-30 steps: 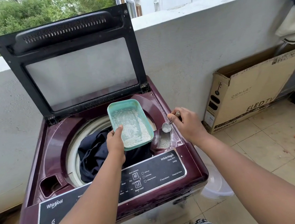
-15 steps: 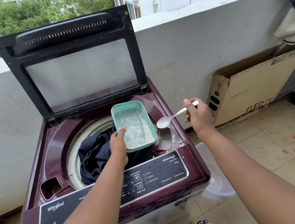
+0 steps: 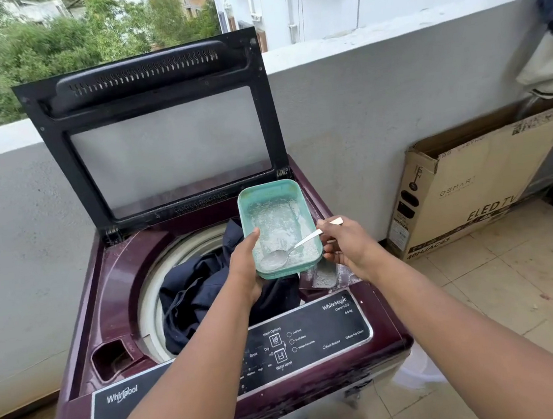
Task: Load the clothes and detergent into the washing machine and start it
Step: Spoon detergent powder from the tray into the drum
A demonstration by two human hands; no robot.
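Scooping powder over an open maroon top-loading washing machine (image 3: 112, 297).
Left hand (image 3: 245, 268) grips a green rectangular plastic tub (image 3: 278, 226); right hand (image 3: 344, 244) pinches 1 metal spoon (image 3: 293, 250), seemingly full.

Both bare forearms reach forward from the bottom edge of the view, converging above the front right part of the washing machine (image 3: 84, 320). The left hand (image 3: 245, 269) is cupped under the near left corner of the green tub (image 3: 296, 195), palm beneath it and thumb pressed up along its left rim, so the hand carries it tilted toward the person. The right hand (image 3: 344, 244) sits just beside the tub's right edge, knuckles up, wrist slightly bent; its thumb and forefinger pinch the handle of the spoon (image 3: 301, 242), the other fingers curled below. The two hands are close but apart.
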